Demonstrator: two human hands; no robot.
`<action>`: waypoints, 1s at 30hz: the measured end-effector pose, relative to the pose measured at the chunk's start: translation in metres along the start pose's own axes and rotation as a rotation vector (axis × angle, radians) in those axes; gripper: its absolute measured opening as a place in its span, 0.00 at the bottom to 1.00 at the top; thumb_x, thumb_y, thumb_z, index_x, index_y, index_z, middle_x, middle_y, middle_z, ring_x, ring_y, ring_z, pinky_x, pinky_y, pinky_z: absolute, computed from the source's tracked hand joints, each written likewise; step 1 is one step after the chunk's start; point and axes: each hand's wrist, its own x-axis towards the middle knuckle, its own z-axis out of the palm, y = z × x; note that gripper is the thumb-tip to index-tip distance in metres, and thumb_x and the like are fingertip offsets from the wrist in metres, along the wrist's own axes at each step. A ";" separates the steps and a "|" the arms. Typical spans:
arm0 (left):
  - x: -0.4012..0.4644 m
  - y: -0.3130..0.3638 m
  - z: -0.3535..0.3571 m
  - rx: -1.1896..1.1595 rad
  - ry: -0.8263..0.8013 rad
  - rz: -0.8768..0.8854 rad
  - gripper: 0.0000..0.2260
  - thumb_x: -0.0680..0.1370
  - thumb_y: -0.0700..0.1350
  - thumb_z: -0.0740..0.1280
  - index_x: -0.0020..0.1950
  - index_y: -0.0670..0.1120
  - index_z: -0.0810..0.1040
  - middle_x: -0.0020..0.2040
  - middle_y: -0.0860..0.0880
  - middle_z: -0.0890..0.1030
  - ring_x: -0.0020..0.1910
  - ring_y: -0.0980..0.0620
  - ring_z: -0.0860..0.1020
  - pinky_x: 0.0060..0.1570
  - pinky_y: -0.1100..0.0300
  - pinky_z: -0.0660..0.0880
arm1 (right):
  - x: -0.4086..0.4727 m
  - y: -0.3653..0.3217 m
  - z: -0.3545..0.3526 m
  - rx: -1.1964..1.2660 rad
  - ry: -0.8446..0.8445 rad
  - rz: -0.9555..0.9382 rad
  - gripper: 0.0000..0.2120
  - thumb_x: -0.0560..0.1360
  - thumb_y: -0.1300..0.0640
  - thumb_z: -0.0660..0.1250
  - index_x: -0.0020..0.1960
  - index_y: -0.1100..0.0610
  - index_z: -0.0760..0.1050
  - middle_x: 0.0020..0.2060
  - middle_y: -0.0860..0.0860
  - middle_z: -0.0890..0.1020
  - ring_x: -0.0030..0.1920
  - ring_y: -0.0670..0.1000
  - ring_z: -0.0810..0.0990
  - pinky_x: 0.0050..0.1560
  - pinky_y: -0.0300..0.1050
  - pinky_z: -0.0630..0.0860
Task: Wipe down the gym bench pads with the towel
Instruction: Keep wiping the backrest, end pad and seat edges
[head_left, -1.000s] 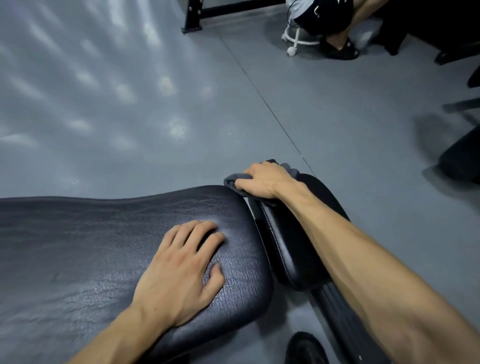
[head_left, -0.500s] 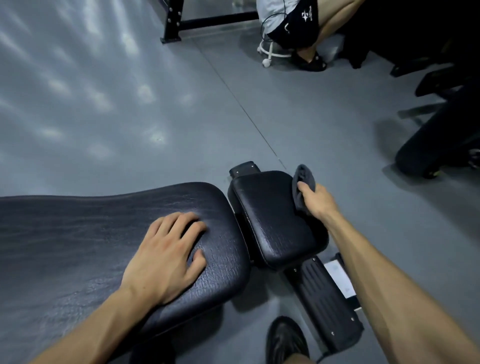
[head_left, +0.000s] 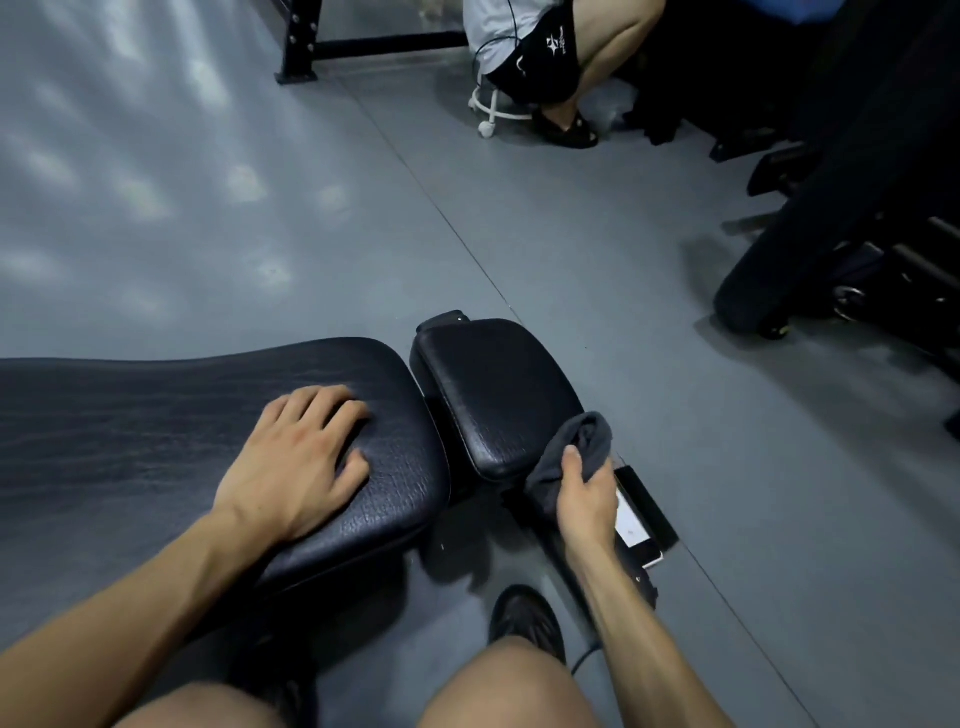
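The right hand (head_left: 584, 496), gripping the grey towel (head_left: 576, 452), has swept down to the seat pad's (head_left: 498, 384) near-right corner, seemingly finishing it, left hand (head_left: 298, 457) flat on the back pad (head_left: 156, 415).

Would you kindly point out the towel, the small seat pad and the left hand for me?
towel (head_left: 582, 452): head view, on the bunched grey cloth above the thumb.
small seat pad (head_left: 498, 384): head view, on its bare top surface.
left hand (head_left: 296, 462): head view, on the back of the hand.
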 end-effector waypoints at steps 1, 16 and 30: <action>0.000 0.001 -0.002 -0.005 0.004 0.000 0.20 0.76 0.56 0.59 0.65 0.50 0.75 0.65 0.50 0.75 0.66 0.44 0.72 0.68 0.46 0.67 | -0.010 0.002 0.008 0.036 0.015 0.058 0.23 0.84 0.49 0.62 0.74 0.60 0.69 0.66 0.57 0.79 0.67 0.58 0.77 0.62 0.43 0.70; -0.005 0.003 -0.009 -0.005 0.020 -0.003 0.18 0.76 0.55 0.59 0.63 0.50 0.75 0.64 0.50 0.76 0.64 0.44 0.72 0.66 0.48 0.68 | -0.076 -0.013 -0.009 0.140 -0.515 0.222 0.07 0.79 0.54 0.70 0.49 0.56 0.85 0.45 0.57 0.88 0.47 0.56 0.88 0.46 0.52 0.84; -0.002 -0.007 0.002 -0.032 0.016 -0.010 0.19 0.76 0.57 0.58 0.62 0.52 0.75 0.64 0.51 0.75 0.64 0.46 0.72 0.66 0.49 0.67 | -0.030 -0.122 -0.032 -1.067 -0.386 -0.820 0.09 0.78 0.49 0.59 0.57 0.49 0.71 0.44 0.54 0.83 0.44 0.63 0.76 0.46 0.54 0.75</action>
